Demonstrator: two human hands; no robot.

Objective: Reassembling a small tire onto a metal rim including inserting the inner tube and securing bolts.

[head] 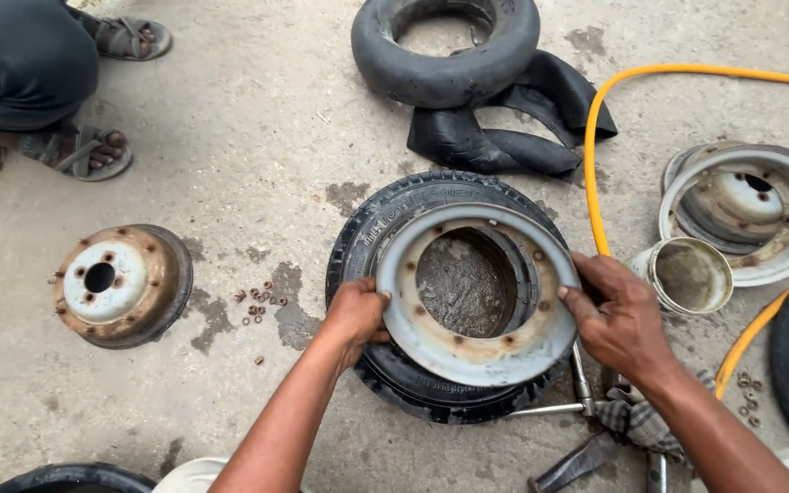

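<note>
Concrete floor (pixel 257 119), stained and dusty, carries everything in view, and the largest thing on it near the hands is a black tyre (pixel 385 228) lying flat in the middle. On top of that tyre sits a grey, rust-spotted half rim (pixel 468 351), tilted a little and not pushed down level with the rubber, so the seating looks only partly done; through its open middle the wet floor shows, and no bolts are in its holes. The left hand (pixel 356 312) grasps the rim's left edge with fingers curled over it, and the right hand (pixel 615 315) grips the right edge the same way, thumb on top. Beyond the tyre lie a second bare tyre (pixel 445 55) and a limp black inner tube (pixel 513 128), well apart from the work. To the right another grey rim half (pixel 746 210) rests dish-up, with a yellow hose (pixel 595 146) curving past it and a small metal tin (pixel 687 274) just beside the right hand. On the left a rusty hub (pixel 120 283) stands alone, and a scatter of loose nuts (pixel 262 301) lies between it and the tyre, unused. A metal wrench (pixel 582 379) and a checked rag (pixel 636 415) lie under the right wrist. Another person's sandalled feet (pixel 93 151) show at top left.
</note>
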